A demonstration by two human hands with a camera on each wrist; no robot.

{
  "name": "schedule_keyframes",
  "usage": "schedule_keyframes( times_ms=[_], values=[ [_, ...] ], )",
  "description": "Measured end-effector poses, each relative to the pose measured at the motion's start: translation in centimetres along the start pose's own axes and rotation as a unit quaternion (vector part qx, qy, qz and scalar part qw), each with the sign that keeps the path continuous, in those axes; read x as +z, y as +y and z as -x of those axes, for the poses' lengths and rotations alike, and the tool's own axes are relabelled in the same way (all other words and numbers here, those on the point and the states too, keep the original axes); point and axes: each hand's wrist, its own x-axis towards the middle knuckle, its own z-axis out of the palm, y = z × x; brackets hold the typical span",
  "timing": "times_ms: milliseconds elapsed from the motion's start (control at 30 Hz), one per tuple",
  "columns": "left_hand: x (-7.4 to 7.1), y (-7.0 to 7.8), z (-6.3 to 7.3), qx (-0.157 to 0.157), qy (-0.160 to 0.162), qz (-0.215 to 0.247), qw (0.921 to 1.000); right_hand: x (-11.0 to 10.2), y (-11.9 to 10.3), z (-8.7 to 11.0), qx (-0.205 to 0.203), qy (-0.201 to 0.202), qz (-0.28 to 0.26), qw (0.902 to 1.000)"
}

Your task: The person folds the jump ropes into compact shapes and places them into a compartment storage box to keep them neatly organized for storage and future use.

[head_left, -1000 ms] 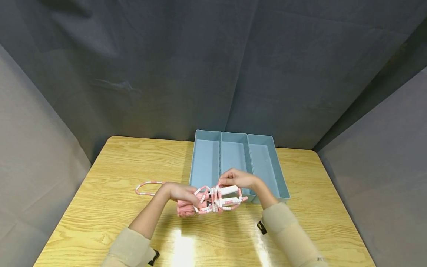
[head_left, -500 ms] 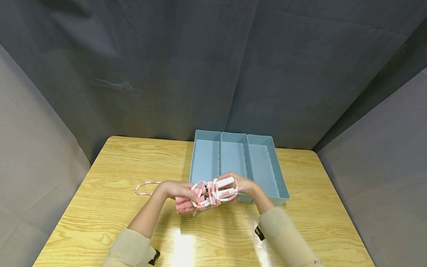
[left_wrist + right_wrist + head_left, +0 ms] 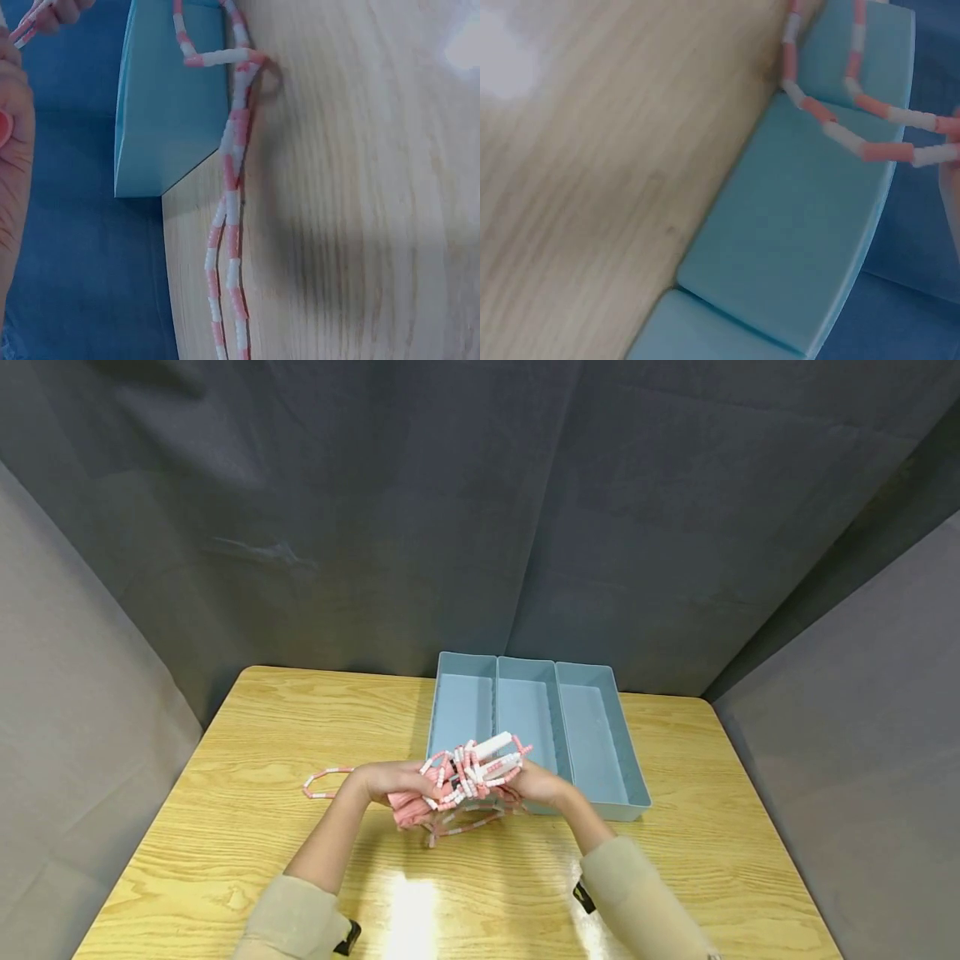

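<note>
My left hand (image 3: 396,779) grips the pink handles of a beaded jump rope (image 3: 474,770), its thumb lying across the top. Pink and white beaded cord is wound around the handles' white ends, which point up and to the right. Just right of the bundle, my right hand (image 3: 542,785) pinches a strand of cord; in the right wrist view two beaded strands (image 3: 889,151) run to its fingers, partly cut off by the frame edge. A loose loop hangs below the handles. In the left wrist view more of the cord (image 3: 232,202) trails downward over the wooden table.
A blue tray (image 3: 626,812) with three long compartments stands behind the hands, toward the table's back edge. One end of the rope loops out on the wooden table (image 3: 247,827) left of my left wrist. Dark curtain (image 3: 360,527) hangs behind the table.
Both hands have lifted the bundle a little up and left, and its white ends tilt higher. My right hand has moved from the top of the bundle to its right side; a loop now hangs underneath.
</note>
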Motion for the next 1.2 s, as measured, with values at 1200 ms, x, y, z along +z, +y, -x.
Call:
schedule_keyframes(
  times_ms=[1200],
  values=[
    [-0.1,0.5,0.8,0.098,0.026,0.034,0.9942,1.5,0.4,0.1,-0.093,-0.052,-0.094,0.9898]
  ],
)
